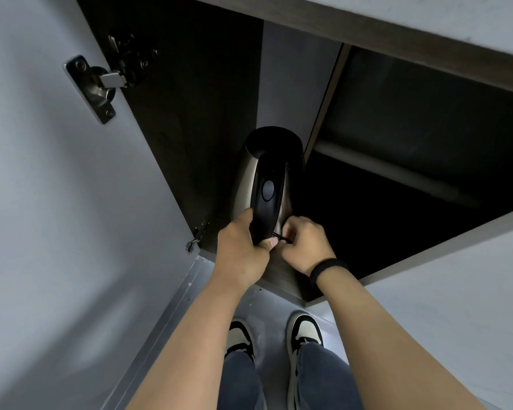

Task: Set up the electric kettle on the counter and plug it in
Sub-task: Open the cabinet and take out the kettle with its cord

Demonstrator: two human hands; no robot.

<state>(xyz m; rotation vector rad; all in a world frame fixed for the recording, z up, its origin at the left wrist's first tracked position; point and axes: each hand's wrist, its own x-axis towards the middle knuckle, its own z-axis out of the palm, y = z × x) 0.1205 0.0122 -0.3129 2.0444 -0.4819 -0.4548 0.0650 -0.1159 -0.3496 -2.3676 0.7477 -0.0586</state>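
A steel electric kettle (pixel 246 173) with a black lid and black handle (pixel 267 199) stands at the front of an open low cabinet. My left hand (pixel 242 247) grips the lower end of the handle. My right hand (pixel 304 242) is curled at the kettle's base on the right, pinching a thin black cord (pixel 282 237). The kettle's base and the rest of the cord are hidden behind my hands.
The open cabinet door (pixel 57 187) with a metal hinge (pixel 101 84) stands to the left. The cabinet interior (pixel 397 173) is dark, with a grey pipe (pixel 397 173) at the right. The counter's edge (pixel 427 34) runs overhead. My shoes (pixel 304 335) are on the floor below.
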